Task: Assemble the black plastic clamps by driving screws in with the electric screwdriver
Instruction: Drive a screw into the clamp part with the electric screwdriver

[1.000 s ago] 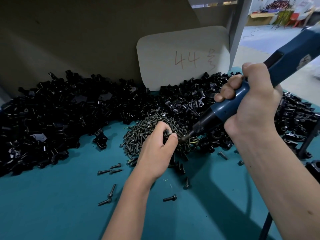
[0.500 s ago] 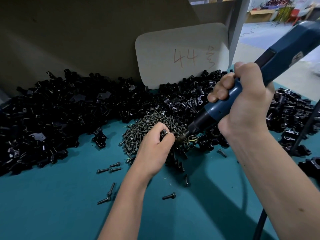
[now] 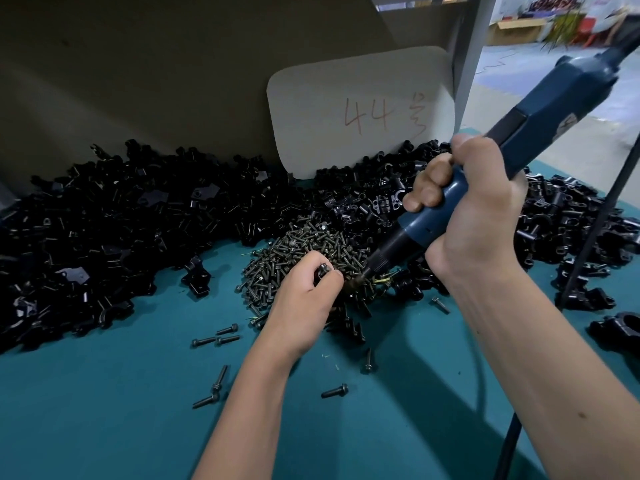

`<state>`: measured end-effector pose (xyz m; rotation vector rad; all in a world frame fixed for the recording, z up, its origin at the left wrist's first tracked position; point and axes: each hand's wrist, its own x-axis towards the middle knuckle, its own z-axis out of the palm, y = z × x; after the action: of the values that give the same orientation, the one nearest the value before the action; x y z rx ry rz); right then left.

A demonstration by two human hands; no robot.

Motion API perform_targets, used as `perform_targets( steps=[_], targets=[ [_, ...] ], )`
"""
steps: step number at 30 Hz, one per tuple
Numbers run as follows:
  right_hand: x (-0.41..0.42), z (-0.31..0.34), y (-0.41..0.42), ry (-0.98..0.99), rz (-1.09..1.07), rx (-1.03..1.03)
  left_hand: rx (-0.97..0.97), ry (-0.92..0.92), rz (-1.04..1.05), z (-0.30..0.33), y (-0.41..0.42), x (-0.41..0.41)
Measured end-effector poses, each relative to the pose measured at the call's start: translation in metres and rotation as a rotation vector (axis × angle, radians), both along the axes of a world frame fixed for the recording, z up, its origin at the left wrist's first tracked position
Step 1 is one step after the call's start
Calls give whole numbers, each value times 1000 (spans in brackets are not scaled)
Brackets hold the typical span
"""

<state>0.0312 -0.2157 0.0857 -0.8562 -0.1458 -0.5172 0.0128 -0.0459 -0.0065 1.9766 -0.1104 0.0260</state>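
The left hand sits at the near edge of the screw pile, its fingers and thumb curled round a small black clamp of which only a sliver shows between the fingertips; the rest of the part is hidden under the hand, so how the pieces sit together cannot be told. The right hand is wrapped tight round the blue electric screwdriver, thumb on top and fingers folded under the barrel, with the tool slanting down from the upper right. Its dark nose ends at the bit tip, which lies just beside the left fingertips, touching or nearly touching the clamp; the exact contact is too small to make out. A black cable crosses down the right side. In this one head view, the screw pile lies on a teal table mat, hemmed behind and on both sides by a broad heap of loose black clamp parts that runs from the left edge across to the far right. One clamp piece stands apart just left of the screws. Stray screws lie scattered on the mat near the left forearm, some by the wrist and others nearer the viewer. Behind the heap a pale rounded card, marked "44" in red handwriting, leans against a brown cardboard wall, beside a grey metal post.
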Motion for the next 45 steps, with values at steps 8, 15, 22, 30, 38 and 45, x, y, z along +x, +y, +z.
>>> perform_targets(
  steps=[8, 15, 22, 30, 38, 45],
  targets=[
    [0, 0, 3, -16, -40, -22, -17, -14, 8, 0, -1, -3],
    [2, 2, -1, 21, -50, -6, 2, -18, -9, -2, -3, -4],
    [2, 9, -5, 16, -41, -21, -106, 132, -73, 3, -4, -2],
    [2, 22, -22, 87, 25, 59, -235, 350, -166, 26, -6, -3],
    [8, 11, -30, 256, 136, 188, -504, 778, -282, 32, 6, -7],
    [13, 4, -40, 256, 84, 281, -666, 820, -293, 27, 4, -4]
  ],
)
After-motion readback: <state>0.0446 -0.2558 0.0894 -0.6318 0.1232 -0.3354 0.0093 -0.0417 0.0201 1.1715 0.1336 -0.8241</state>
